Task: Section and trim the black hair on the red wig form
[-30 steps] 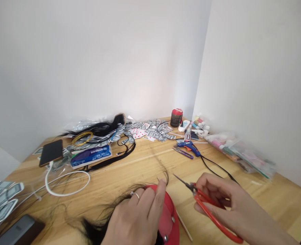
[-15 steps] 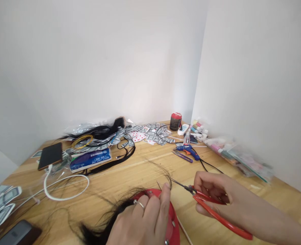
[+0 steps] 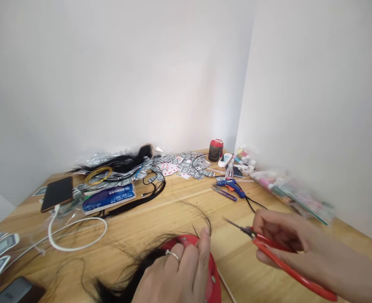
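Scissors with red handles (image 3: 296, 271) are in my right hand (image 3: 302, 237), fingers wrapped in the loops. Their thin blades point left, a short gap away from my left hand (image 3: 176, 273). That hand, wearing a ring, pinches a thin curved strand of black hair (image 3: 208, 219) that sticks up past the index fingertip. Under it lies a red, rounded base (image 3: 216, 282) with small metal pinheads, partly hidden. A thicker lock of black hair (image 3: 138, 269) spreads left from beneath the palm. A thin wooden stick (image 3: 226, 286) runs beside the base.
Behind are a blue glue gun (image 3: 231, 188), purple thread snips (image 3: 225, 193), a glue tube (image 3: 230, 170) and scattered playing cards (image 3: 170, 169). Leftward are a blue box (image 3: 110, 198), a phone (image 3: 57, 193) on a white cable (image 3: 78, 249), and more black hair (image 3: 125, 163).
My right hand has drawn the scissors back to the right, away from the hair strand. My left hand stays in nearly the same place on the hair and red base.
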